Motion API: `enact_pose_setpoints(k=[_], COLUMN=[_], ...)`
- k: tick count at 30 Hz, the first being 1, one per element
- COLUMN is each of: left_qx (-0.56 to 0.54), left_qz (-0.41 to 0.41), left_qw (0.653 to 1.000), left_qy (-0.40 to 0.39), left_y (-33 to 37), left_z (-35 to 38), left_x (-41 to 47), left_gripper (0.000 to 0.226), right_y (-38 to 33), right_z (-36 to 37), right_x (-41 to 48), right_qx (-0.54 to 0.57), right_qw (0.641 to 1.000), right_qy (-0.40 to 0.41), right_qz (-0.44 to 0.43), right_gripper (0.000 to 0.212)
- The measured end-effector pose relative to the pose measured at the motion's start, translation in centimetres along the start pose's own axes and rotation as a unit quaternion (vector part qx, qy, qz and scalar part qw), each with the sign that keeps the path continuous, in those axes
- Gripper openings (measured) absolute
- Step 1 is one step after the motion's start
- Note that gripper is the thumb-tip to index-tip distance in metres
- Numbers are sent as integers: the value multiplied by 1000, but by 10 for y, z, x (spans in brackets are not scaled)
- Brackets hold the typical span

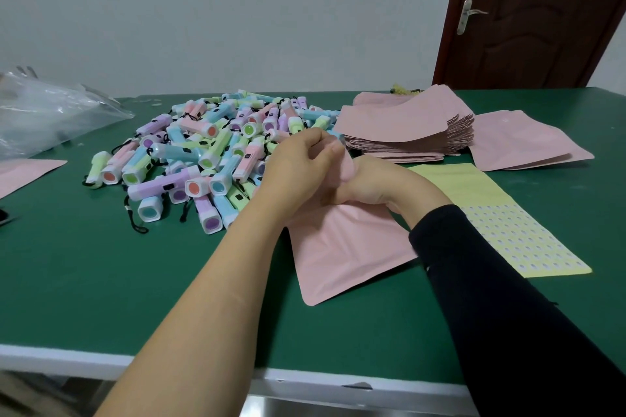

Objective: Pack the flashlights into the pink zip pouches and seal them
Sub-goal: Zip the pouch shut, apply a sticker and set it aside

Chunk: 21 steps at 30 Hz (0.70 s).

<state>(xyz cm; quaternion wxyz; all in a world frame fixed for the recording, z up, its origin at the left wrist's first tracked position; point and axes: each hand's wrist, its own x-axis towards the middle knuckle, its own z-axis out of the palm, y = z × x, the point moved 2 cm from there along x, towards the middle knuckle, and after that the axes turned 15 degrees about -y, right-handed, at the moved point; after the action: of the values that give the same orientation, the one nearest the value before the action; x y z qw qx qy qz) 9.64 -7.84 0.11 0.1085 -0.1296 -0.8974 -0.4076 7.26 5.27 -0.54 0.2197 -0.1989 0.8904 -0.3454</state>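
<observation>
Flashlights [203,159] left of pouch stack [403,132]

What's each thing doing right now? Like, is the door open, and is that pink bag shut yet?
Pink pouch, top held by both hands; sealed or not, cannot tell.
Left hand, pinching the pouch top.
Right hand, gripping the pouch top.
Flashlights, loose in a pile, unpacked.
Pouch stack, piled flat.
Sticker sheet, flat, top part bare.
Plastic bag, crumpled.
Door, shut.
</observation>
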Motion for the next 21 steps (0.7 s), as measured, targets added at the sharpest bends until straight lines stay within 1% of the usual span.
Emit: enact_pose_setpoints(k=[4, 7, 10, 14, 16, 18, 21], left_qx=[-3, -34, -26, -28, -5, 10, 6], left_qz=[10, 19, 19, 11, 6, -2, -13], left_qw=[1000, 999, 999, 1000, 1000, 1000, 1000], left_qy=[10, -3, -2, -6, -13, -17, -13], left_y=[2, 3, 4, 0, -2, -3, -4], left_z=[-2, -3, -4, -6, -10, -11, -12], left_x=[-2, -2, -2, -2, -2, -2, -1], left_gripper=[9, 7, 16, 8, 16, 24, 27], right_y=[-1, 0, 1, 1, 4, 6, 7], right_z=[1, -2, -1, -2, -5, -6, -7], right_x=[0, 0, -1, -2, -1, -2, -3], right_qx=[1, 8, 26, 37, 49, 67, 79], right_qw=[1000, 1000, 1000, 999, 999, 998, 997], right_qy=[-3, 5, 4, 9, 17, 15, 15], right_qz=[-6, 1, -4, -2, 7, 11, 9], right_gripper=[22, 22, 17, 19, 26, 28, 27])
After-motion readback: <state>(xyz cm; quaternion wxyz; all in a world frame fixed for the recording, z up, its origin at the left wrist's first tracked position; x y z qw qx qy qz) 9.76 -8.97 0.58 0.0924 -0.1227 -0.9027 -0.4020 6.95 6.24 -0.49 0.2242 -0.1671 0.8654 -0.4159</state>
